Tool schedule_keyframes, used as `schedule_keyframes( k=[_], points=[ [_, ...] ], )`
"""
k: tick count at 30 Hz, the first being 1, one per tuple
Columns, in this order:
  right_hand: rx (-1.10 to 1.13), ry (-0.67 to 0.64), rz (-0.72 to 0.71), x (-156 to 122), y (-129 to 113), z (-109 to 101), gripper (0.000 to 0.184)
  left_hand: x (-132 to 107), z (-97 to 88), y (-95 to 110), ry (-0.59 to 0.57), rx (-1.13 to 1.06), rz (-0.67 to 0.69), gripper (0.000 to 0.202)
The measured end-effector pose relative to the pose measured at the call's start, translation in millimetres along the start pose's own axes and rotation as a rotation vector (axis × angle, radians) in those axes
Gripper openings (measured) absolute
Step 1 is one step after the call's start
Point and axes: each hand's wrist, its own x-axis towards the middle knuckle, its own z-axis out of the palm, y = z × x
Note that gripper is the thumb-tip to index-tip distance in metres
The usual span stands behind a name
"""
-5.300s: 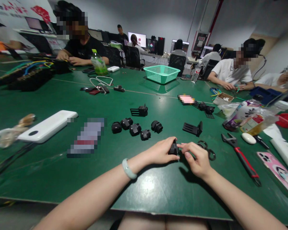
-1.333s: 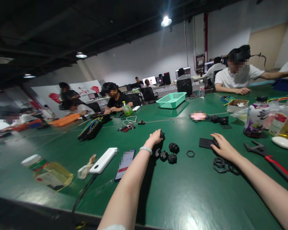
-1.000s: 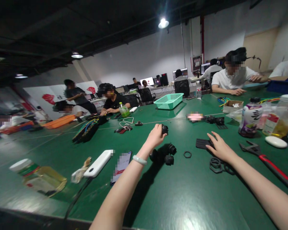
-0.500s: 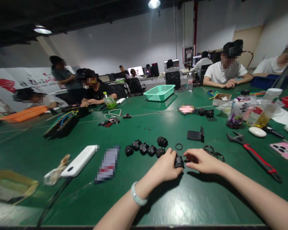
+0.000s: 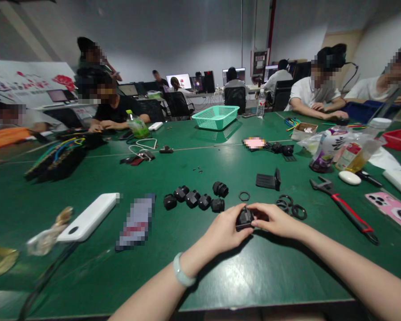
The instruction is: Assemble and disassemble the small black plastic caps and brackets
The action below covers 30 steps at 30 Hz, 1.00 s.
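Between my two hands is a black plastic fitting (image 5: 244, 218), low over the green table (image 5: 217, 281). My left hand (image 5: 227, 226) wraps it from the left with the thumb in front. From the right, my right hand (image 5: 274, 219) pinches its edge between thumb and fingers, which partly cover it. Several black cable glands (image 5: 193, 199) lie in a cluster beyond my left hand. A single flat black ring nut (image 5: 244, 196) rests just past the fingertips. More black rings (image 5: 298, 211) lie beyond my right wrist, and a black L-shaped bracket (image 5: 268, 180) is farther back.
To the right are an adjustable wrench (image 5: 345, 209), a pink phone (image 5: 389, 207) and bottles (image 5: 325, 149). A white power bank (image 5: 90, 218) with a cable lies left, near a grey packet (image 5: 137, 223). A green basket (image 5: 216, 118) stands at the back. Other people sit around the table.
My right hand has closed in from the right and now grips the black fitting, which my left hand still holds. The camera view has tilted and shifted slightly.
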Motion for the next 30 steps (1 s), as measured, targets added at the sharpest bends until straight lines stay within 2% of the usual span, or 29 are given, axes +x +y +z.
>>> schedule_keyframes(
  k=[4,10,14,19,24,30],
  points=[
    [0.007,0.011,0.005,0.2,-1.2,-1.4,0.033,-1.1,1.9,0.9,-0.001,-0.001,-0.01,0.05],
    [-0.059,0.08,-0.046,-2.7,-8.2,-2.5,0.04,-1.0,1.4,9.3,0.027,-0.045,0.08,0.054],
    [-0.097,0.096,-0.065,-4.4,-11.5,-0.2,0.041,0.5,3.6,5.8,0.03,-0.094,0.052,0.053],
    [-0.004,0.061,0.012,-5.6,-11.6,3.0,0.037,-0.3,11.0,-3.7,-0.032,-0.174,0.032,0.062],
    [-0.074,0.048,0.048,-4.6,-11.1,4.3,0.03,0.7,17.5,-8.6,-0.065,-0.209,0.014,0.081],
    [-0.204,0.086,0.005,-6.3,-18.3,7.4,0.021,3.8,17.6,-8.8,-0.098,-0.238,0.053,0.068]
  ],
)
